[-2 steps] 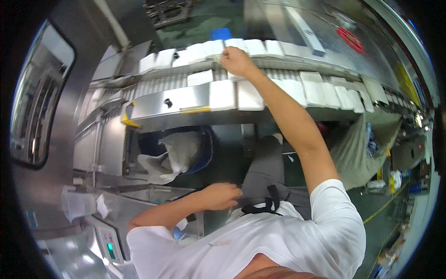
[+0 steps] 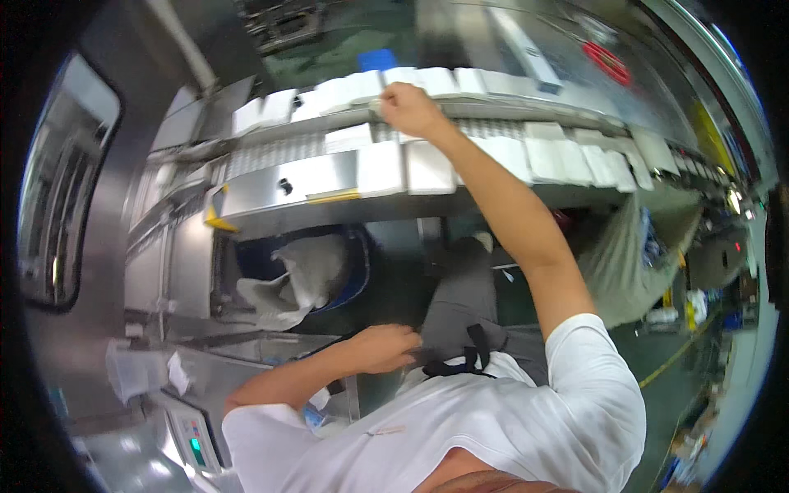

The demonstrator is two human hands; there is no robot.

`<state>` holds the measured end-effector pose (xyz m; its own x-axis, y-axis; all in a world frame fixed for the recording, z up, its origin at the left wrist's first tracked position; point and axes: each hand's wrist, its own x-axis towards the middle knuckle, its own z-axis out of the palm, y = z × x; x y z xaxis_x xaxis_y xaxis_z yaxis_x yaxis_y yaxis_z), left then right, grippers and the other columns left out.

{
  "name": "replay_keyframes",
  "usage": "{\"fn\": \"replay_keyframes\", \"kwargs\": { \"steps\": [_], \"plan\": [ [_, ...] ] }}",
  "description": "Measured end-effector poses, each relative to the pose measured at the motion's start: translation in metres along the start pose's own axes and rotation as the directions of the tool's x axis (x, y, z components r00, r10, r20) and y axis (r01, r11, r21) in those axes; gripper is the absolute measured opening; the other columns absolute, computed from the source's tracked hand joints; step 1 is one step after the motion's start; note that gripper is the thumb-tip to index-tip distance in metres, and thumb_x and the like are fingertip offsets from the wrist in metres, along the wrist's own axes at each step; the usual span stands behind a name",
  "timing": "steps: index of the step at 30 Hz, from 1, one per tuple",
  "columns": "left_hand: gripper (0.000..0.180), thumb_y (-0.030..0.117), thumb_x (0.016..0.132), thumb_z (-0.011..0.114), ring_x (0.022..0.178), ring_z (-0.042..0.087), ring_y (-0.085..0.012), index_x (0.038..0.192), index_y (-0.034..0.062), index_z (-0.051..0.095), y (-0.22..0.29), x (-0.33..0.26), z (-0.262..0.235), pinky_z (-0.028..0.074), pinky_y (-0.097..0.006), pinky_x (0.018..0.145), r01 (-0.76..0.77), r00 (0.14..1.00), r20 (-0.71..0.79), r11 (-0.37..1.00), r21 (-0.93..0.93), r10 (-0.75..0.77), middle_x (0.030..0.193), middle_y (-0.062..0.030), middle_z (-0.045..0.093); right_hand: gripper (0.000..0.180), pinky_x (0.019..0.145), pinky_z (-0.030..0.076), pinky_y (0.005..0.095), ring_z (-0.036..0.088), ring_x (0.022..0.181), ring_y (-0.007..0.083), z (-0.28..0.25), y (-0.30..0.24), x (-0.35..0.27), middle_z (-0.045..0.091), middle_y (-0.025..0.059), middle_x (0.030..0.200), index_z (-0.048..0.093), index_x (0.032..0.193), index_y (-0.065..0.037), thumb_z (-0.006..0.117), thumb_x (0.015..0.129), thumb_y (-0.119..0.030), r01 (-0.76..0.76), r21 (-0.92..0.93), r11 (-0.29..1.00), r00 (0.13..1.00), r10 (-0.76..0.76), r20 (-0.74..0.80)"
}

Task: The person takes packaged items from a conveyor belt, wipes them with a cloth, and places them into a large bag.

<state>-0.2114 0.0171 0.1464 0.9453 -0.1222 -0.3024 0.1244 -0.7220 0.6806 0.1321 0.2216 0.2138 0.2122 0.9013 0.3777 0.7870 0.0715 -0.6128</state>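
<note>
My right hand (image 2: 403, 108) reaches out over the conveyor to the far row of white folded paper stacks (image 2: 362, 87). Its fingers are curled closed at the near side of that row, with something small and pale at the fingertips that I cannot make out. Below my right forearm runs the nearer row of white stacks (image 2: 380, 168), laid along a metal ledge. One more white stack (image 2: 348, 138) lies on the conveyor belt (image 2: 279, 149) between the rows. My left hand (image 2: 382, 347) hangs in front of my waist, fingers loosely bent and apart from any object.
A blue bin (image 2: 358, 267) with a whitish liner (image 2: 312, 271) stands under the ledge. At lower left are a scale (image 2: 193, 440) and a clear plastic container (image 2: 131, 370). Beyond the conveyor lie a blue block (image 2: 377, 60) and a red coil (image 2: 606, 64). Greenish cloth (image 2: 620, 271) hangs at right.
The whole view has shifted slightly, so the conveyor and stacks sit further left. My right hand stays at the far row, and my left hand has barely moved.
</note>
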Motion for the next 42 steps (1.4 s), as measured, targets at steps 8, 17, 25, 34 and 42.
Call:
{"fn": "replay_keyframes", "kwargs": {
  "steps": [8, 17, 25, 34, 42],
  "plan": [
    [0.047, 0.03, 0.094, 0.072, 0.106, 0.065, -0.0415, 0.129, 0.0016, 0.06, -0.002, -0.011, 0.004, 0.054, -0.047, 0.088, 0.045, 0.995, 0.087, 0.998, 0.045, -0.049, 0.113, -0.0222, 0.067, 0.022, 0.081, 0.055, 0.0427, 0.071, 0.087, 0.0331, -0.072, -0.05, -0.093, 0.073, 0.0192, 0.093, 0.068, 0.107, 0.0, 0.066, 0.095, -0.018, 0.108, 0.247, 0.963, 0.993, -0.115, 0.015],
    [0.054, 0.034, 0.093, 0.074, 0.103, 0.068, -0.0404, 0.131, -0.0006, 0.059, -0.009, -0.008, 0.007, 0.056, -0.047, 0.086, 0.053, 0.989, 0.131, 0.995, 0.087, -0.064, 0.11, -0.0223, 0.07, 0.022, 0.081, 0.055, 0.0421, 0.071, 0.086, 0.0343, -0.109, -0.029, -0.121, 0.074, 0.0197, 0.094, 0.067, 0.11, 0.002, 0.06, 0.095, -0.012, 0.066, 0.198, 0.978, 0.998, -0.064, -0.017],
    [0.054, 0.033, 0.092, 0.075, 0.104, 0.069, -0.0396, 0.131, -0.0009, 0.059, -0.005, -0.007, 0.0, 0.057, -0.046, 0.087, 0.097, 0.982, 0.148, 0.988, 0.116, -0.114, 0.114, -0.023, 0.071, 0.023, 0.084, 0.054, 0.0425, 0.071, 0.092, 0.0341, -0.109, -0.001, -0.109, 0.074, 0.0202, 0.098, 0.068, 0.11, 0.002, 0.061, 0.095, -0.014, -0.006, 0.197, 0.98, 0.999, 0.014, -0.043],
    [0.056, 0.034, 0.092, 0.075, 0.1, 0.07, -0.0412, 0.132, -0.0021, 0.058, -0.005, -0.008, 0.001, 0.057, -0.046, 0.084, 0.089, 0.983, 0.154, 0.99, 0.106, -0.105, 0.113, -0.0244, 0.07, 0.029, 0.086, 0.054, 0.0395, 0.071, 0.092, 0.0333, -0.117, 0.022, -0.106, 0.074, 0.021, 0.098, 0.07, 0.117, 0.001, 0.061, 0.093, -0.012, -0.051, 0.133, 0.99, 0.996, 0.059, -0.06],
    [0.056, 0.034, 0.092, 0.075, 0.101, 0.07, -0.0407, 0.132, -0.0015, 0.058, -0.002, -0.007, -0.001, 0.057, -0.046, 0.085, 0.109, 0.982, 0.143, 0.987, 0.12, -0.125, 0.112, -0.0244, 0.071, 0.028, 0.087, 0.055, 0.0432, 0.071, 0.095, 0.037, -0.132, 0.041, -0.104, 0.073, 0.0214, 0.1, 0.072, 0.112, -0.001, 0.06, 0.093, -0.016, -0.106, 0.019, 0.994, 0.988, 0.108, -0.11]
  ]
}}
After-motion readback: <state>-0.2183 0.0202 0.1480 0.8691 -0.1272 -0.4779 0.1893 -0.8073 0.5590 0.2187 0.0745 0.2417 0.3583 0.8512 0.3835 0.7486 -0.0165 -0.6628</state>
